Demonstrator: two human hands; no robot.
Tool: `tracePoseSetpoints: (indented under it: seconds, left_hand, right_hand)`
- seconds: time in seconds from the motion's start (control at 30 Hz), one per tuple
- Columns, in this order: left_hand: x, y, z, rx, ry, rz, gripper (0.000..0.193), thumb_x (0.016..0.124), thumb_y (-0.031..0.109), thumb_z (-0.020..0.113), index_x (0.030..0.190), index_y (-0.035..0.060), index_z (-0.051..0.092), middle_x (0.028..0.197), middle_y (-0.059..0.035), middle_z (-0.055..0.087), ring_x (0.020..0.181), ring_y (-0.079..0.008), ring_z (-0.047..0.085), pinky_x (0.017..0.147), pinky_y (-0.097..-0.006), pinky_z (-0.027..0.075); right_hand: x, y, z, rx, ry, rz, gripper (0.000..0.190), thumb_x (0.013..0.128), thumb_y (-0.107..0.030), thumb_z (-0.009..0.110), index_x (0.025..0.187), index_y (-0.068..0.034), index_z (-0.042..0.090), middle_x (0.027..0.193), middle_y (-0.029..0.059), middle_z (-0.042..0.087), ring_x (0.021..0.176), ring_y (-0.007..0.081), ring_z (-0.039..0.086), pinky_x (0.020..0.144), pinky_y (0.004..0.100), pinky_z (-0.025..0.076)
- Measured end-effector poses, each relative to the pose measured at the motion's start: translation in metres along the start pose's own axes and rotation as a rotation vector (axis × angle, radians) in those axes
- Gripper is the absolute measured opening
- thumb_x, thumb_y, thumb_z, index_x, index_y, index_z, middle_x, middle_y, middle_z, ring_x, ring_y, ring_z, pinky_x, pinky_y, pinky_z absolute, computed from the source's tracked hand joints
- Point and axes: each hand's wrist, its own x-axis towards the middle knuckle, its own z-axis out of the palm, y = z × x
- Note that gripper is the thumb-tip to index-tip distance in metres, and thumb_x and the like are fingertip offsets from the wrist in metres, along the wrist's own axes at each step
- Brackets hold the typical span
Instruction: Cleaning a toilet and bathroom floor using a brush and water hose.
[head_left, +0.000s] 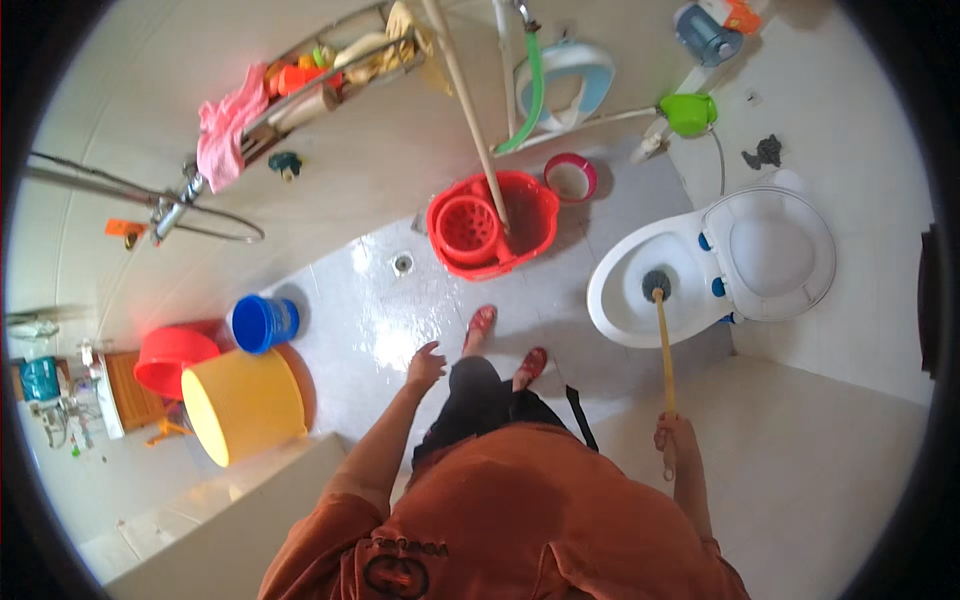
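Observation:
My right hand (677, 435) grips the long yellowish handle of a toilet brush (664, 345) near its looped end. The brush's dark round head rests inside the bowl of a white toilet (611, 300), whose seat and lid (772, 251) are raised against the wall. My left hand (427, 367) hangs free over the wet floor with its fingers apart, holding nothing. Beyond my feet, a red mop bucket (544, 251) with a strainer basket stands on the tiles, a long pole (469, 112) leaning in it.
A pink-rimmed round basin (571, 178) stands beside the mop bucket. A floor drain (403, 263) lies left of it. Further left are a blue bucket (265, 323), a yellow tub (247, 405) and a red basin (176, 356). A low partition wall (232, 517) runs at lower left.

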Motion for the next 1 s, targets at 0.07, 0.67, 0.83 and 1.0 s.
tracePoseSetpoints:
  seconds: [0.07, 0.67, 0.83, 1.0]
  left_hand:
    - [0.031, 0.046, 0.009, 0.339, 0.098, 0.369, 0.044, 0.072, 0.013, 0.054, 0.114, 0.0040, 0.043, 0.081, -0.0169, 0.059, 0.070, -0.0301, 0.058, 0.062, -0.0396, 0.046]
    - [0.237, 0.489, 0.064, 2.222, 0.111, 1.327, 0.033, 0.077, 0.021, 0.046, 0.108, 0.0106, 0.053, 0.114, -0.0099, 0.049, 0.116, -0.0275, 0.035, 0.103, -0.0441, 0.009]
    - [0.316, 0.482, 0.068, 2.392, 0.070, 0.889, 0.022, 0.076, 0.020, 0.051, 0.093, 0.0126, 0.062, 0.101, -0.0083, 0.058, 0.099, -0.0258, 0.051, 0.084, -0.0483, 0.033]
    - [0.249, 0.522, 0.084, 2.281, -0.111, 1.068, 0.017, 0.069, 0.016, 0.058, 0.085, 0.0120, 0.064, 0.084, -0.0041, 0.064, 0.078, -0.0199, 0.061, 0.061, -0.0342, 0.048]
  right_hand:
    - [-0.001, 0.001, 0.010, 0.139, -0.046, -0.001, 0.012, 0.071, -0.007, 0.053, 0.079, -0.002, 0.046, 0.052, 0.0021, 0.044, 0.039, 0.0113, 0.043, 0.033, 0.0230, 0.035]
    - [-0.017, 0.026, 0.135, 0.531, 0.155, -0.095, 0.019, 0.068, -0.004, 0.052, 0.085, -0.001, 0.044, 0.057, 0.0031, 0.044, 0.041, 0.0115, 0.044, 0.035, 0.0228, 0.037]
    - [-0.013, 0.020, 0.171, 0.717, 0.139, -0.052, 0.022, 0.069, -0.003, 0.053, 0.089, 0.001, 0.044, 0.058, 0.0050, 0.045, 0.042, 0.0130, 0.045, 0.037, 0.0256, 0.039]
    - [-0.018, 0.008, 0.190, 0.747, 0.153, -0.062, 0.022, 0.070, -0.003, 0.051, 0.089, 0.000, 0.042, 0.055, 0.0046, 0.043, 0.043, 0.0117, 0.044, 0.038, 0.0233, 0.037]
